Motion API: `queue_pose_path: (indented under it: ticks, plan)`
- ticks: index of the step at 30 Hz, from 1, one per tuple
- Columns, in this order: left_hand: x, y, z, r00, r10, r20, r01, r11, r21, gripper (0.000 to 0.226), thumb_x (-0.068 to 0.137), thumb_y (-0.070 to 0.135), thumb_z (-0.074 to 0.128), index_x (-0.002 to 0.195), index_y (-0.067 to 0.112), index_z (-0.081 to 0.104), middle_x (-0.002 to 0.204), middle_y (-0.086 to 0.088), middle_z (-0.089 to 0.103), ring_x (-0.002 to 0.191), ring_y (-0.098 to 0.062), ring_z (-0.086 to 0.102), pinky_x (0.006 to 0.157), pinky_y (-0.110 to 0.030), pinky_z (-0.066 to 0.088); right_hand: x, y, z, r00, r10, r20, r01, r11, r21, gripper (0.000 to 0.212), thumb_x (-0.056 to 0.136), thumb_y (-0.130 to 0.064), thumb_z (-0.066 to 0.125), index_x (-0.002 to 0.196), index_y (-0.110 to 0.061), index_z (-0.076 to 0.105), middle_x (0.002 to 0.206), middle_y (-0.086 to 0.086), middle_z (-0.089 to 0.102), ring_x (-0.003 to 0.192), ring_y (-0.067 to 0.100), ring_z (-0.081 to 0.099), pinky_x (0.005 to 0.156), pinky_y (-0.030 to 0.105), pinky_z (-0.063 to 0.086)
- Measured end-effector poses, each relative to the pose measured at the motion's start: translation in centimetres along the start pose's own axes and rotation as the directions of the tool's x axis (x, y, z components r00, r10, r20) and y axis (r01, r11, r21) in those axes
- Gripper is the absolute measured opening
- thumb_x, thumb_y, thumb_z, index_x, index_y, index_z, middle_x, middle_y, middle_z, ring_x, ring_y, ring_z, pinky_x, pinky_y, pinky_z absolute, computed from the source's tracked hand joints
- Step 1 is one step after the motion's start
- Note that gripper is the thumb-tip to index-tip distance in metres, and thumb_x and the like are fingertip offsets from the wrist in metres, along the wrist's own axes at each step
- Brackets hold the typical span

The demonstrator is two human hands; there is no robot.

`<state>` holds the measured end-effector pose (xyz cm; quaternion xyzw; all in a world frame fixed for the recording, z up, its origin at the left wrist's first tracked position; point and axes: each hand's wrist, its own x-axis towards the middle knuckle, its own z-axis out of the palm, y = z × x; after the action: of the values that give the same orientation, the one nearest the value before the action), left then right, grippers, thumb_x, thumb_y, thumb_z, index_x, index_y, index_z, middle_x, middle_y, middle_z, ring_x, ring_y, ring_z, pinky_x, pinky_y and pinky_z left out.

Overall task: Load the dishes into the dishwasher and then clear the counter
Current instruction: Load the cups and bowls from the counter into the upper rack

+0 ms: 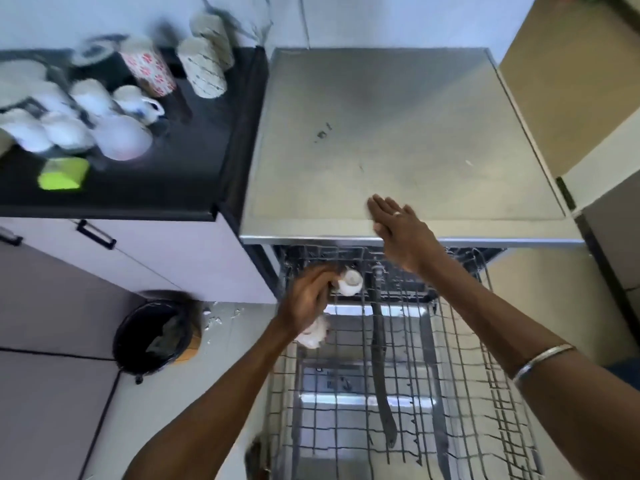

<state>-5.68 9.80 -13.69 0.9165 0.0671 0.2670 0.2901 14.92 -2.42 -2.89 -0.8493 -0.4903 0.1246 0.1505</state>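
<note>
Fingers of my left hand (308,299) curl round a small white ceramic cup (350,282), holding it at the back left corner of the pulled-out grey wire upper rack (450,341). I see the cup lying on its side, its round end facing up toward me, long axis roughly along my line of sight. A second white piece (313,332) sits under my wrist, too blurred to identify. My right hand (398,230) is flat, fingers straight and released, over the front edge of the stainless steel dishwasher top (398,133). On the black counter (194,150) to the left stand more white cups (69,116), patterned mugs (204,67) and a lime-green container (64,173). Below, a black bin (156,336) holds dark scraps.
</note>
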Motion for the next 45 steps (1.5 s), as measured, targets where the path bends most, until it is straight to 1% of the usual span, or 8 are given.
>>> queue_pose_path:
  ticks: [6, 10, 14, 18, 25, 34, 41, 45]
  plan:
    - [1.5, -2.6, -14.3, 0.957, -0.108, -0.269, 0.106, 0.994, -0.022, 0.020, 0.095, 0.009, 0.056, 0.106, -0.003, 0.067, 0.113, -0.015, 0.067, 0.107, -0.029, 0.065, 0.094, -0.046, 0.053, 0.3, -4.7, -1.3, 0.978, 0.174, 0.115, -0.153, 0.974, -0.166, 0.087, 0.083, 0.006, 0.050, 0.156, -0.006, 0.006, 0.164, 0.011, 0.005, 0.150, 0.033, 0.013, 0.120, 0.047, 0.021]
    - [3.2, -5.8, -22.4, 0.898, -0.173, -0.404, 0.215, 0.975, 0.062, 0.017, 0.091, -0.002, 0.056, 0.104, -0.001, 0.067, 0.105, -0.013, 0.067, 0.098, -0.025, 0.064, 0.090, -0.038, 0.054, 1.9, -9.1, -0.7, 0.978, 0.184, 0.099, -0.172, 0.977, -0.123, 0.082, 0.088, 0.003, 0.046, 0.156, -0.004, 0.001, 0.164, 0.014, 0.001, 0.150, 0.033, 0.012, 0.120, 0.046, 0.022]
    - [5.6, -10.3, -28.5, 0.844, -0.260, -0.469, 0.399, 0.889, 0.224, 0.022, 0.088, 0.002, 0.054, 0.108, 0.004, 0.062, 0.108, -0.012, 0.062, 0.101, -0.027, 0.059, 0.097, -0.022, 0.043, 5.5, -12.8, 0.4, 0.976, 0.180, 0.127, -0.175, 0.983, -0.046, 0.067, 0.101, -0.018, 0.038, 0.155, -0.001, 0.001, 0.163, 0.016, 0.000, 0.150, 0.032, 0.011, 0.120, 0.042, 0.019]
    - [8.6, -15.3, -32.0, 0.770, -0.446, -0.456, 0.604, 0.740, 0.296, 0.048, 0.085, 0.015, 0.060, 0.129, -0.002, 0.051, 0.131, -0.024, 0.050, 0.120, -0.042, 0.048, 0.106, -0.048, 0.040, 7.4, -13.5, 1.6, 0.947, 0.248, 0.202, -0.247, 0.969, -0.032, 0.079, 0.101, -0.030, 0.048, 0.155, -0.002, -0.003, 0.163, 0.016, -0.007, 0.151, 0.032, 0.001, 0.121, 0.045, 0.012]
    - [13.2, -20.3, -33.6, 0.676, -0.676, -0.294, 0.733, 0.571, 0.369, 0.067, 0.090, 0.033, 0.060, 0.147, 0.010, 0.033, 0.153, -0.027, 0.021, 0.134, -0.051, 0.028, 0.110, -0.055, 0.027, 7.9, -12.9, 2.3, 0.915, 0.287, 0.283, -0.283, 0.957, -0.059, 0.082, 0.103, -0.027, 0.044, 0.153, -0.006, -0.018, 0.159, 0.013, -0.022, 0.149, 0.030, -0.014, 0.121, 0.044, 0.002]
    - [13.1, -24.3, -34.7, 0.696, -0.669, -0.260, 0.717, 0.664, 0.211, 0.060, 0.075, 0.029, 0.080, 0.118, 0.008, 0.045, 0.126, -0.025, 0.045, 0.110, -0.049, 0.051, 0.094, -0.050, 0.044, 8.0, -13.0, 2.9, 0.911, 0.302, 0.280, -0.294, 0.953, -0.071, 0.081, 0.104, -0.028, 0.041, 0.152, -0.007, -0.020, 0.159, 0.011, -0.025, 0.149, 0.028, -0.017, 0.120, 0.042, -0.003]
    - [13.1, -22.4, -33.7, 0.585, -0.739, -0.334, 0.800, 0.594, 0.086, 0.102, 0.062, 0.031, 0.091, 0.141, 0.003, 0.033, 0.144, -0.021, 0.029, 0.127, -0.042, 0.042, 0.107, -0.052, 0.036, 8.0, -13.1, 2.8, 0.921, 0.291, 0.260, -0.282, 0.957, -0.075, 0.080, 0.104, -0.030, 0.040, 0.152, -0.006, -0.019, 0.159, 0.011, -0.024, 0.149, 0.028, -0.016, 0.120, 0.041, -0.004]
    - [12.7, -21.0, -33.6, 0.597, -0.764, -0.244, 0.802, 0.573, 0.167, 0.084, 0.062, 0.039, 0.090, 0.128, 0.002, 0.055, 0.132, -0.023, 0.053, 0.121, -0.040, 0.052, 0.100, -0.047, 0.044, 7.8, -12.9, 2.8, 0.923, 0.287, 0.256, -0.284, 0.958, -0.051, 0.080, 0.103, -0.032, 0.040, 0.152, -0.007, -0.019, 0.159, 0.010, -0.023, 0.149, 0.027, -0.016, 0.120, 0.041, -0.005]
